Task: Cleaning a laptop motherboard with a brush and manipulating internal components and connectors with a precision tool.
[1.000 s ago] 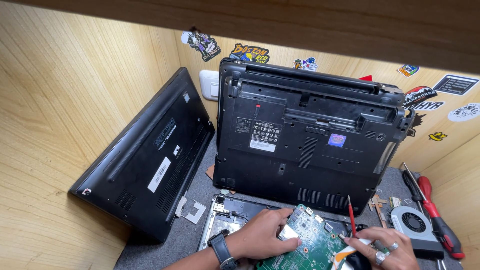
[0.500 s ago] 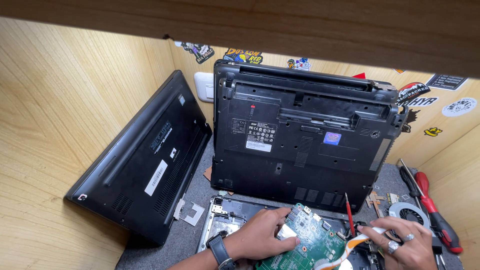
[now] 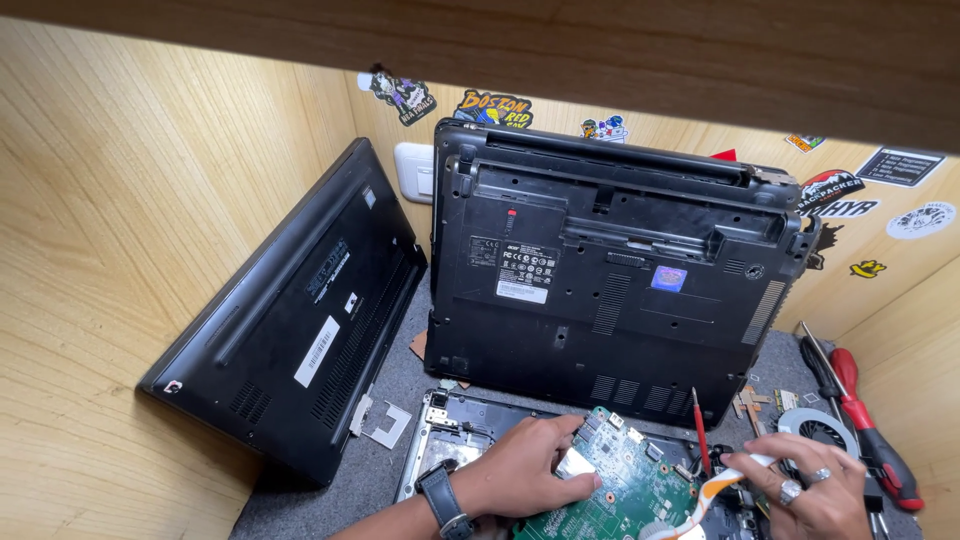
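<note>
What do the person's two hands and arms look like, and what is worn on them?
The left hand is bare, with a black wristwatch on a dark strap at the wrist. The right hand wears a silver ring on one finger. No sleeves or gloves show.

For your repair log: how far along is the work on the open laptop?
Done: the laptop base lies opened, the green circuit board exposed. In hand: the left hand presses the board while the right hand holds an orange-and-white ribbon cable. Left: the board still sits in the base.

Glossy green circuit board under left hand; beyond it, matt black plastic laptop base; smooth light wood walls.
</note>
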